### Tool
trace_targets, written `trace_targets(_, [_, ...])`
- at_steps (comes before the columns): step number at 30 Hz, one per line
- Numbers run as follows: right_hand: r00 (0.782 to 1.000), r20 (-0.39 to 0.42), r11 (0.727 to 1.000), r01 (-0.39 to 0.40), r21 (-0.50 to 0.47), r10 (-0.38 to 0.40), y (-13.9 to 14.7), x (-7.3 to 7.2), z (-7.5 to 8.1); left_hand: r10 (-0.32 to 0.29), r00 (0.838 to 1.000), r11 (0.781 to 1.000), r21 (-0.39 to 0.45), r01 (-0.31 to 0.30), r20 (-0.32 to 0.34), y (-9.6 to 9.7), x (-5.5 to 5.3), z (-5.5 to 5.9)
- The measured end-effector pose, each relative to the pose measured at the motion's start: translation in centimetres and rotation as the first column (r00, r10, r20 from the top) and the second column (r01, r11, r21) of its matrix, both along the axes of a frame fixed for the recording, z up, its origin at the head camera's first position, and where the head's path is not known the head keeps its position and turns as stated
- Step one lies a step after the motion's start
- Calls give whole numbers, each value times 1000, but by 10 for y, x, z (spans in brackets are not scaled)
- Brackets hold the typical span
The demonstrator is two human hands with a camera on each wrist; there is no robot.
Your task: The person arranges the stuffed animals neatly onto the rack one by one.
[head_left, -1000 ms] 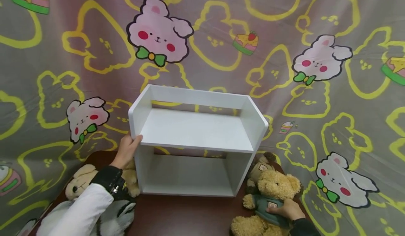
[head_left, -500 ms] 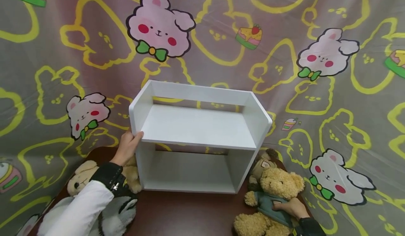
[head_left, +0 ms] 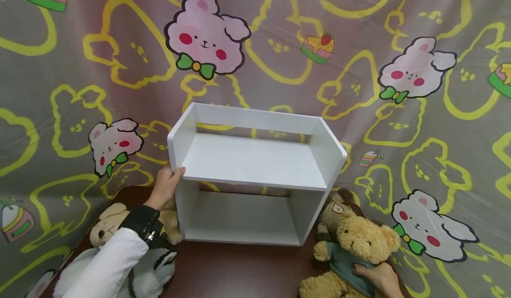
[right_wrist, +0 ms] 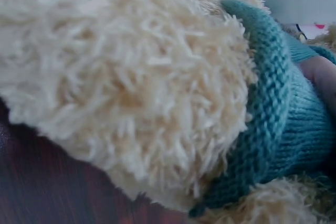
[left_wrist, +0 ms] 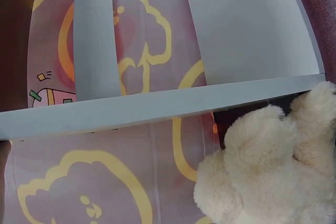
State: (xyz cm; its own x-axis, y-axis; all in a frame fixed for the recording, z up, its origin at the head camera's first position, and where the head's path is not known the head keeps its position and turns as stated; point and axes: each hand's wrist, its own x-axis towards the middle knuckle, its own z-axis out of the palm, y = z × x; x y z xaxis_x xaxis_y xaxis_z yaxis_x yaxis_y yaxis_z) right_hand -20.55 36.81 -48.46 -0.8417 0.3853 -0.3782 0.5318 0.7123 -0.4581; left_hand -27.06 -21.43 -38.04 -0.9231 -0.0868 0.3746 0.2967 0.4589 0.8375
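A white two-tier shelf [head_left: 255, 160] stands on a dark brown table [head_left: 235, 267] against the cloth backdrop. My left hand [head_left: 165, 185] holds the front edge of its left side panel, with the thumb at the upper board's corner. At the right, a curly-furred teddy bear [head_left: 365, 238] in a teal knitted sweater leans back. My right hand [head_left: 383, 278] grips the bear round its body, thumb on the sweater's front; the other fingers are hidden behind it. In the right wrist view, the bear's fur [right_wrist: 131, 87] and sweater [right_wrist: 268, 108] fill most of the picture.
Behind the teddy bear sits a brown plush toy [head_left: 333, 213], close to the shelf's right side. Left of the shelf are a cream plush dog [head_left: 109, 225] and a grey-and-white plush toy [head_left: 153, 271], partly under my left sleeve. A patterned cloth [head_left: 279, 36] hangs behind.
The teddy bear has shifted right and tilted in my right hand, away from the shelf. My left hand keeps its hold on the shelf. The head view has moved slightly.
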Motion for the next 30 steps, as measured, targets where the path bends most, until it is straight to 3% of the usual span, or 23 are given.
trace_targets(6, [991,-125,999,-51,-4,50,-3,4,5,5,1000,1000,-6,-5,-5,0,0,-2])
trace_targets(15, [977,-164,991,-130,42,135,5,3,14,5,1000,1000,-8,-6,-9,0,0,-2])
trace_targets(23, [968,-220,991,-109,80,124,-2,11,27,5,1000,1000,8,-5,-2,1,0,-2])
trace_targets(30, [941,-312,989,-106,106,135,-15,17,36,0,1000,1000,12,0,-1,1,0,-3])
